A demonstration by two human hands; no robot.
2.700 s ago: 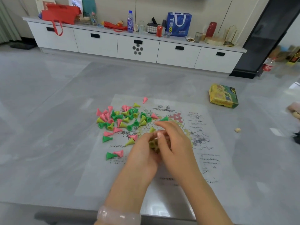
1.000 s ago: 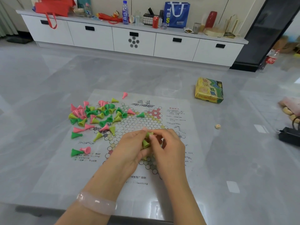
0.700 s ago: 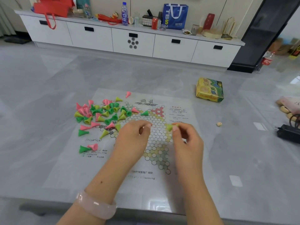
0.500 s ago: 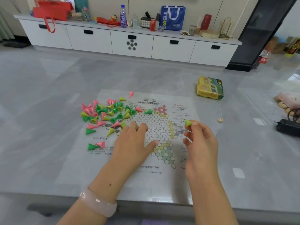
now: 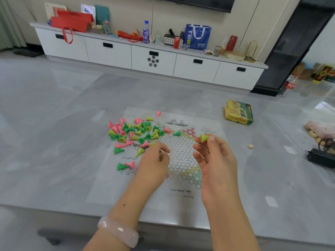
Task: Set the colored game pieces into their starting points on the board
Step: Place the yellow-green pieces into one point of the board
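Pinching a yellow-green cone piece (image 5: 204, 138) at its fingertips, the right hand (image 5: 215, 156) hovers above the paper board (image 5: 183, 154)'s right side; the left hand (image 5: 154, 160) hangs loosely curled, seemingly empty, near the piece pile (image 5: 135, 133) left of the board. Next, I judge, comes seating it upright on a yellow starting cell. Bare tabletop (image 5: 272, 178) lies right of the board.

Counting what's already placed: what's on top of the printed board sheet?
On the board sheet: a loose pile of pieces at its left, none upright. Whatever lies under the hands cannot be seen.
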